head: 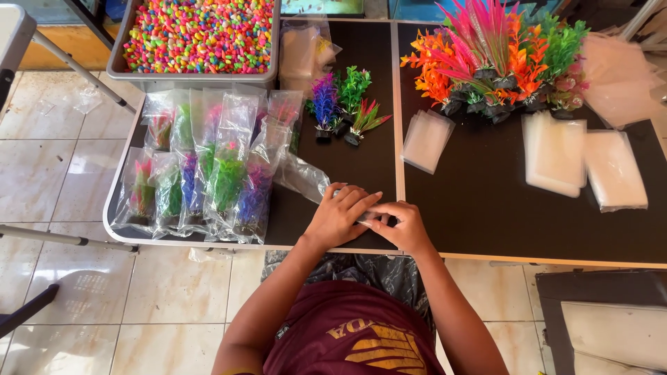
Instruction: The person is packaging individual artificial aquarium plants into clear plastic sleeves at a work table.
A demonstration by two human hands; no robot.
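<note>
We see the left hand (338, 217) and right hand (401, 226) meeting at the near edge of the black table (486, 222), fingers pinching a small clear bag (306, 177). To the left lie bagged plastic plants (208, 173); far left sits a grey tub of coloured pebbles (198, 35). Three loose small plants (344, 104) stand beyond the hands, a bright plant heap (500, 59) far right, with stacks of empty bags (583, 163) near it.

We note a clear plastic bag (306, 177), empty and crinkled, lying flat on the black table's near edge. One end sits under both our hands; the other trails up-left, touching the row of filled bags.
</note>
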